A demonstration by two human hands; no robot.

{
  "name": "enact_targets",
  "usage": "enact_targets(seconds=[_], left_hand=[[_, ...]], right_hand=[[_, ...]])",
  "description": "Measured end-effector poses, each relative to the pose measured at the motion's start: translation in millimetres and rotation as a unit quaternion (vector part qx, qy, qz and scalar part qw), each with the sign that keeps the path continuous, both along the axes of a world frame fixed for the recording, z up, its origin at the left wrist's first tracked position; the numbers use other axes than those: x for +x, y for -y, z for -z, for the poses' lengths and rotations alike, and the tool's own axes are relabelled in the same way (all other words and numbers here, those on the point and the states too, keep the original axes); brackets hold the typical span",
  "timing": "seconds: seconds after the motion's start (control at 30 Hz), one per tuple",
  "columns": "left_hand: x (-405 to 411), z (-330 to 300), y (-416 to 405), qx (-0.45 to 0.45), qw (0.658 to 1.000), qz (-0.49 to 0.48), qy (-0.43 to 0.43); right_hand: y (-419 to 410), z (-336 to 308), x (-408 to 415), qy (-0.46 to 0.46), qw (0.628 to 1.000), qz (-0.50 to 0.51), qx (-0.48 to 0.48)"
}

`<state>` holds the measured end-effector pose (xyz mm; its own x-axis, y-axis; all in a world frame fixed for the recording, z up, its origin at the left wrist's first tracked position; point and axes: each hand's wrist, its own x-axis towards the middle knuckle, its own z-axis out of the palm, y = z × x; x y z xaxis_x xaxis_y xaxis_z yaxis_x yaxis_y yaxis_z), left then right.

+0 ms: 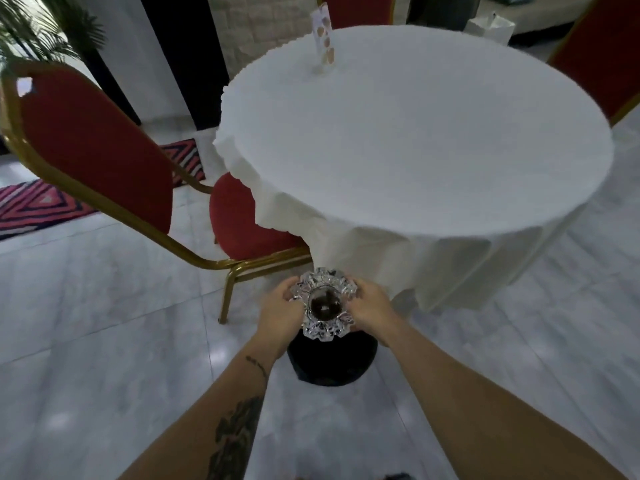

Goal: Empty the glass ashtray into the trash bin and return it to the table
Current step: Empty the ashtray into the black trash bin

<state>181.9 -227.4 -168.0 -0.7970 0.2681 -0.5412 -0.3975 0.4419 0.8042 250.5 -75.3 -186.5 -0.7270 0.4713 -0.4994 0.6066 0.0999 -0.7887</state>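
The scalloped glass ashtray (pixel 323 303) is held between both hands, just above the black trash bin (pixel 331 362) on the floor. My left hand (pixel 280 314) grips its left rim and my right hand (pixel 370 306) grips its right rim. The ashtray's centre looks dark; I cannot tell whether it faces up or down. The round table (pixel 415 133) with a white cloth stands just beyond the bin.
A red chair with a gold frame (pixel 104 150) stands left of the table, its seat tucked under the cloth. A clear menu stand (pixel 323 36) sits at the table's far side. More red chairs (pixel 602 57) stand behind. The floor is pale marble tile.
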Motion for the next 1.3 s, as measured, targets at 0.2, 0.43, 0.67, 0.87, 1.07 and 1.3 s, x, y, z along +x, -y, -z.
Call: enact_targets(seconds=[0.2,0.43,0.67,0.87,1.07,1.3], left_hand=[[-18.2,109.6,-21.5,-0.014,1.000,-0.016,0.001],[-27.9,235.3,-32.0,0.013,0.998,-0.057,0.007],[-38.0,346.3,-39.1,0.114,0.986,-0.118,0.012],[-20.0,328.7,-45.7,0.145,0.978,-0.138,0.060],[-32.4,310.9,-48.4,0.139,0.980,-0.121,0.074],[-38.9,337.8,-25.7,0.156,0.984,-0.082,0.004]], right_hand=[[-14.0,115.0,-13.3,0.008,1.000,-0.015,0.003],[-31.4,238.5,-27.5,-0.003,0.999,-0.043,-0.031],[-38.9,307.2,-35.7,-0.011,0.998,-0.057,-0.021],[-35.5,321.8,-17.3,-0.083,0.993,-0.052,0.060],[-25.3,315.1,-23.5,-0.201,0.960,-0.107,0.163],[-21.0,321.0,-22.0,-0.263,0.901,-0.174,0.296]])
